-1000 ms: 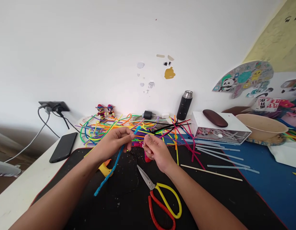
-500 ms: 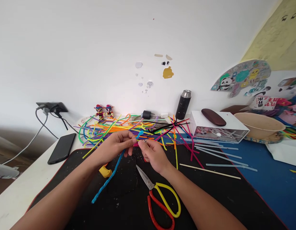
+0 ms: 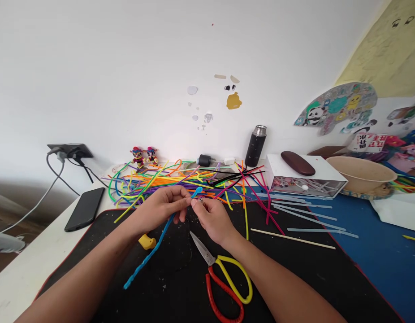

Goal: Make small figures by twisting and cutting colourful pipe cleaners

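Observation:
My left hand (image 3: 162,207) pinches a long blue pipe cleaner (image 3: 150,251) near its upper end; the rest trails down to the left over the black mat (image 3: 180,287). My right hand (image 3: 212,218) is closed and meets the left at the blue tip (image 3: 197,192), fingers pinched on it. Behind both hands lies a tangled pile of coloured pipe cleaners (image 3: 167,181). Scissors with red and yellow handles (image 3: 224,280) lie on the mat just below my right wrist. A yellow object (image 3: 147,242) sits under my left forearm.
A black phone (image 3: 84,208) lies at the left. A black flask (image 3: 255,146), a white box (image 3: 303,179) with a dark case on it, a bowl (image 3: 362,175), clear sticks (image 3: 304,215) and a wooden skewer (image 3: 293,238) are to the right. Cables hang from a wall socket (image 3: 69,150).
My right hand has moved left and up to meet the left hand at the blue pipe cleaner's tip. The red thing it held a second ago no longer shows.

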`<state>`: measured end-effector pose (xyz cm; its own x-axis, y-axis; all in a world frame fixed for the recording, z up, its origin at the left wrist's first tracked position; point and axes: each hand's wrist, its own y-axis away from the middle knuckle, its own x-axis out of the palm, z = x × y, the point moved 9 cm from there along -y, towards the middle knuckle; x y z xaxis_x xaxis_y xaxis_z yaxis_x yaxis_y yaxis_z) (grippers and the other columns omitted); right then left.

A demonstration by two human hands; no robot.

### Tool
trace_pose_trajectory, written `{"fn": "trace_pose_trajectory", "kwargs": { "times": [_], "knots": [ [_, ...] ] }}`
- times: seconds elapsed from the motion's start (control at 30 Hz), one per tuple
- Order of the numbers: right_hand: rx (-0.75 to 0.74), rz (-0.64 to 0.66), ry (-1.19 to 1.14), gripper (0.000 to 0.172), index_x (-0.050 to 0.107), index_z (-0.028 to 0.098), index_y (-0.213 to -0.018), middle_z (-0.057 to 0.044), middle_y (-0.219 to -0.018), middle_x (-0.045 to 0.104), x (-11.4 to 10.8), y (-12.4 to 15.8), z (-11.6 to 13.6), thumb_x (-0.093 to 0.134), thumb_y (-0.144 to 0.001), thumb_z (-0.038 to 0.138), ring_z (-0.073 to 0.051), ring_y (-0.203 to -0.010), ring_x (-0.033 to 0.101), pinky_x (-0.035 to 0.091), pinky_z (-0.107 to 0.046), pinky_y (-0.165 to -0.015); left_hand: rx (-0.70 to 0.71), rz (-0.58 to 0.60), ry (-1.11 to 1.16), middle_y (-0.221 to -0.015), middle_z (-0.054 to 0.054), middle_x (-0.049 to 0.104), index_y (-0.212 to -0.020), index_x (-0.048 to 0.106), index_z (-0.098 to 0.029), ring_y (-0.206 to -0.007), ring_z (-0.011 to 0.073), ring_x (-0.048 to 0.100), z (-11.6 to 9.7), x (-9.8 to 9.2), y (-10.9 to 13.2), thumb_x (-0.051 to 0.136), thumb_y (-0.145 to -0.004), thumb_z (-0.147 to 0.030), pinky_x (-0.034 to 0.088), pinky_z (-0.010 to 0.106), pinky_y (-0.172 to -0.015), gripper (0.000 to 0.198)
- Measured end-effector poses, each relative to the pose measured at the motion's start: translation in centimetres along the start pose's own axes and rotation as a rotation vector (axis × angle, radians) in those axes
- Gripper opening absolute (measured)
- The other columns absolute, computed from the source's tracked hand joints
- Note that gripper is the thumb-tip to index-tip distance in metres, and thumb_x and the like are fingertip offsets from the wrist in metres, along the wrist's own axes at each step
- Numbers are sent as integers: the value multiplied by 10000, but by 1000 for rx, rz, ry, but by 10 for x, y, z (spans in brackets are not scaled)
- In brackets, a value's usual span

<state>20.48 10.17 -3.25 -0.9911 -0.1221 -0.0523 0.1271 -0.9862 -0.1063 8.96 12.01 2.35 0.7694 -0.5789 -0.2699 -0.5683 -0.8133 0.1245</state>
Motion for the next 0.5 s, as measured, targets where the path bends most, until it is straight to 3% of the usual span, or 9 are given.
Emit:
{"fn": "trace_pose_trajectory", "kwargs": {
  "times": [0.5],
  "knots": [
    [49,-18,-7,457,366,247,-618,82,-491,318,-1,-3,-7,537,-946,515,-95,-464,273,192,-280,-485,3,-36,-116,-610,-27,633,-842,643,-186,-545,125,563,-4,0,1,733,-866,-553,423,229,-538,379]
  ]
}}
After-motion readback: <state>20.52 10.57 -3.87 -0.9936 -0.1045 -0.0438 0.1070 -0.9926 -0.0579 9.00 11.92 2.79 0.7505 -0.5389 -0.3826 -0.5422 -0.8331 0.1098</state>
